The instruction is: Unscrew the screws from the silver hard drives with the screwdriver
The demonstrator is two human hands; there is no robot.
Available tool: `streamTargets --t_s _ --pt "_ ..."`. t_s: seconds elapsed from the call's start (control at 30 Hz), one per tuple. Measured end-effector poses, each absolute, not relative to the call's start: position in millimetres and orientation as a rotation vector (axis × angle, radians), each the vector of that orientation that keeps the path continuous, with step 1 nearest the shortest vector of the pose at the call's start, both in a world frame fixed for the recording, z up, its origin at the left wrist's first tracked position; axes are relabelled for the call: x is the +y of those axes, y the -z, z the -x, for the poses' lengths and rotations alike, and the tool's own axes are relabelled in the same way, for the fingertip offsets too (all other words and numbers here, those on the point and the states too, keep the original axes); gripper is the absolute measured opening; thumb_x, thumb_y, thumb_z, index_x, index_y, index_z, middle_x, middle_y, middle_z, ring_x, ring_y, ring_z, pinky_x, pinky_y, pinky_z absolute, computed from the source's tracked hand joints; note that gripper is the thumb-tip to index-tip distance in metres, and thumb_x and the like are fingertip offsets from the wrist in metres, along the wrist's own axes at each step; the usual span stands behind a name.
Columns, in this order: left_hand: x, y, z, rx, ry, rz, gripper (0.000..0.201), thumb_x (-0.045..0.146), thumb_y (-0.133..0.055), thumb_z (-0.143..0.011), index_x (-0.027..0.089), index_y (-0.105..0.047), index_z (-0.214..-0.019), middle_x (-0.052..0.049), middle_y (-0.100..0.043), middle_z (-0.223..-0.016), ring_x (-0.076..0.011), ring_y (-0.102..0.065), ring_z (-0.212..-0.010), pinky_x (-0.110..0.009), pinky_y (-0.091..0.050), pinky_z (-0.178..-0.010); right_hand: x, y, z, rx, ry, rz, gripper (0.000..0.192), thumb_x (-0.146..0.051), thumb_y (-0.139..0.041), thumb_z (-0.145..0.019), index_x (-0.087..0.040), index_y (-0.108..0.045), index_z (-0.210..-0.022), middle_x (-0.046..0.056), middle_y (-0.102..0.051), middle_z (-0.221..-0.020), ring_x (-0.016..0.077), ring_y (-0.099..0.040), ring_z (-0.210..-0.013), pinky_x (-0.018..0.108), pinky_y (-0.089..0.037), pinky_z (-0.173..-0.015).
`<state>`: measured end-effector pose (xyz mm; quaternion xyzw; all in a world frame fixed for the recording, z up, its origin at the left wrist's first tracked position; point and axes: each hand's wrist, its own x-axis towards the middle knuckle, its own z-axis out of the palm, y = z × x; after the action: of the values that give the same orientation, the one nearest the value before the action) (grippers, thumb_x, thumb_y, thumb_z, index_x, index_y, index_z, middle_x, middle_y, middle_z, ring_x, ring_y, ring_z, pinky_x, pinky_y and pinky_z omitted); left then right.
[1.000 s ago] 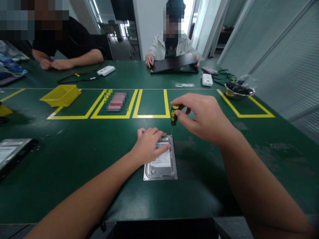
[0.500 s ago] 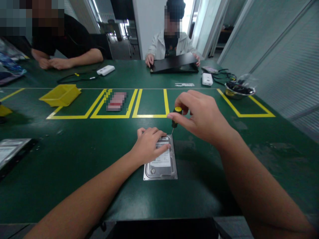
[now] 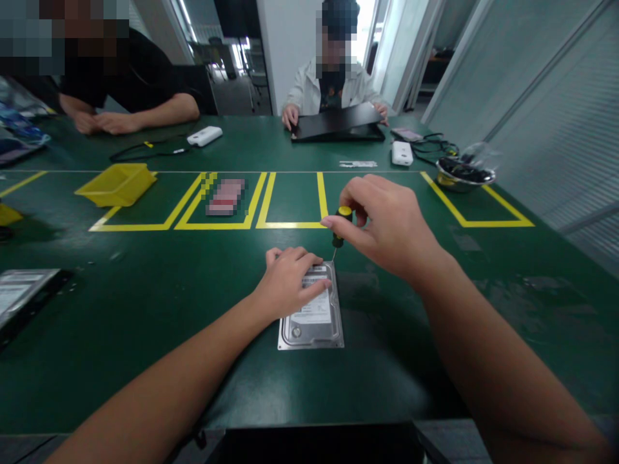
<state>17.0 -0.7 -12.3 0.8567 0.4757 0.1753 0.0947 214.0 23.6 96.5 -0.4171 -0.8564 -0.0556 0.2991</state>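
A silver hard drive [image 3: 314, 328] with a white label lies flat on the green table below me. My left hand [image 3: 293, 280] rests over its upper left part, fingers spread and thumb across the label, covering that corner. Between the thumb and fingers of my right hand [image 3: 382, 222] is a black and yellow screwdriver [image 3: 344, 219], held nearly upright. Its thin shaft points down to the drive's upper right corner, where the tip appears to touch. Whether a screw sits under the tip is too small to see.
To the left lies another hard drive [image 3: 24, 290]. A yellow bin [image 3: 118, 185] and a blurred pinkish item [image 3: 226, 196] stand near yellow tape outlines. At right is a metal bowl [image 3: 464, 183] of dark items. Across the table, one person holds a black panel [image 3: 338, 122]; another rests their arms.
My right hand has turned slightly around the screwdriver, with wrist and forearm shifting a little left. The left hand and the hard drive look unmoved.
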Motion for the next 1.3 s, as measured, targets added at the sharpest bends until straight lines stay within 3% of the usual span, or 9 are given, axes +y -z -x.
streamTargets --t_s 0.3,0.5,0.73,0.9,1.03,1.3 --pt "-1 12 -17 1.409 -0.522 -2.546 0.040 0.056 -0.053 -0.092 0.024 -0.063 -0.112 -0.005 -0.065 -0.107 -0.0277 -0.056 -0.104 -0.044 -0.026 -0.088 25 -97 -212 -2.283 0.037 1.024 0.003 -0.022 -0.060 -0.087 -0.019 -0.059 -0.088 0.002 -0.059 -0.085 0.0153 -0.052 -0.074 0.028 -0.037 -0.069" --pt "0 13 -16 1.400 -0.523 -2.545 0.040 0.056 -0.053 -0.092 0.023 -0.063 -0.112 -0.006 -0.065 -0.108 -0.0278 -0.055 -0.104 -0.044 -0.027 -0.089 26 -99 -216 -2.318 0.000 0.968 0.011 -0.027 -0.061 -0.088 -0.017 -0.064 -0.088 0.004 -0.061 -0.086 0.0150 -0.054 -0.074 0.028 -0.041 -0.070" --pt "-1 12 -16 1.396 -0.518 -2.537 0.040 0.056 -0.052 -0.092 0.023 -0.063 -0.113 -0.007 -0.065 -0.108 -0.0277 -0.055 -0.105 -0.045 -0.026 -0.089 26 -105 -228 -2.362 -0.085 0.956 0.028 -0.013 -0.056 -0.083 -0.017 -0.070 -0.107 0.006 -0.072 -0.104 0.0169 -0.062 -0.078 0.030 -0.046 -0.073" --pt "0 12 -16 1.400 -0.519 -2.549 0.039 0.056 -0.052 -0.093 0.024 -0.063 -0.113 -0.005 -0.065 -0.107 -0.0271 -0.056 -0.104 -0.044 -0.026 -0.088 28 -104 -228 -2.351 -0.017 1.020 0.025 -0.020 -0.057 -0.087 -0.017 -0.068 -0.109 0.005 -0.069 -0.094 0.0172 -0.060 -0.075 0.031 -0.044 -0.074" --pt "0 12 -16 1.396 -0.516 -2.552 0.039 0.056 -0.052 -0.093 0.024 -0.063 -0.113 -0.005 -0.064 -0.109 -0.0269 -0.056 -0.104 -0.044 -0.026 -0.087 28 -100 -224 -2.347 0.064 1.043 0.015 -0.029 -0.060 -0.089 -0.018 -0.065 -0.098 0.004 -0.063 -0.088 0.0163 -0.055 -0.075 0.030 -0.039 -0.073" --pt "0 12 -16 1.404 -0.518 -2.550 0.039 0.056 -0.053 -0.093 0.024 -0.063 -0.112 -0.005 -0.065 -0.108 -0.0272 -0.056 -0.105 -0.044 -0.026 -0.087 28 -97 -221 -2.315 0.143 1.075 0.018 -0.035 -0.062 -0.089 -0.017 -0.064 -0.090 0.004 -0.061 -0.086 0.0163 -0.052 -0.075 0.029 -0.037 -0.069"
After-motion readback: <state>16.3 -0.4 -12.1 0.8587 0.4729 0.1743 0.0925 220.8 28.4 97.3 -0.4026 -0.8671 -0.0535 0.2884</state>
